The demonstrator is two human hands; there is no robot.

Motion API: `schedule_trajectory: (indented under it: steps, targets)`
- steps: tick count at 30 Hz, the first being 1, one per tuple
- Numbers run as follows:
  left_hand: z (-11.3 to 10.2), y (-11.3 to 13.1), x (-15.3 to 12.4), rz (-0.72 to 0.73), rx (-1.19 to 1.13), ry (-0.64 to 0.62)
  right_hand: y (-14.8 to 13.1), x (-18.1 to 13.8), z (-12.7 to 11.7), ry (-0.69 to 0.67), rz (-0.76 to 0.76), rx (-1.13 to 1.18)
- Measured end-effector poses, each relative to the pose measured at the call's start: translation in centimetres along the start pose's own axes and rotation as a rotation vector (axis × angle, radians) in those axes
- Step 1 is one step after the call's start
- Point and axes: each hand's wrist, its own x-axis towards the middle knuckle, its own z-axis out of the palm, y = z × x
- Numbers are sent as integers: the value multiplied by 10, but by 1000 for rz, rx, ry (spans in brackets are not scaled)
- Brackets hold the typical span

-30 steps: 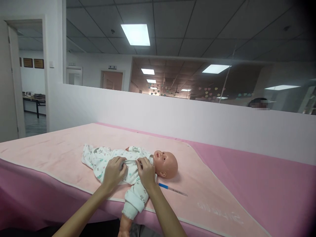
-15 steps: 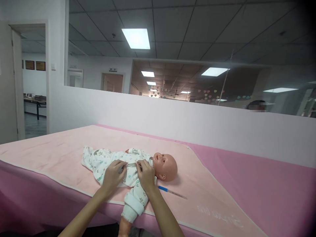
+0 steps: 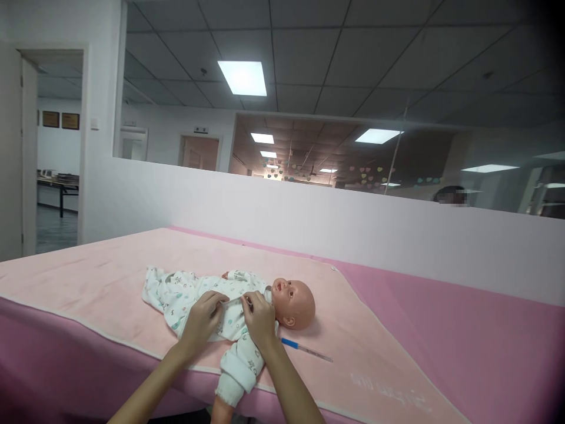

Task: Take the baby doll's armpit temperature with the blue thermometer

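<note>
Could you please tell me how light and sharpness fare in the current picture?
Head view: the largest light is blown out to white, and the upper-right corner is dark; head view: a soft shadow lies beside the doll, and the lettering on the mat is too smeared to read.

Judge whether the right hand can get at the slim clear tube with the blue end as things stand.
Probably yes: the clear tube looks uncovered on the pale pink cloth, close by the right hand. That hand is at the white printed garment, so it would likely need to leave it first.
</note>
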Motion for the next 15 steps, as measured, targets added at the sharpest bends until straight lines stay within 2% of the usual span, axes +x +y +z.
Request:
schedule_trajectory:
  steps: [7, 15]
  targets:
    - [0, -2, 1, -94, -33, 26, -1, 0, -1, -2, 2, -34]
    - [0, 3, -1, -176, 62, -42, -1, 1, -1, 29, 43, 5]
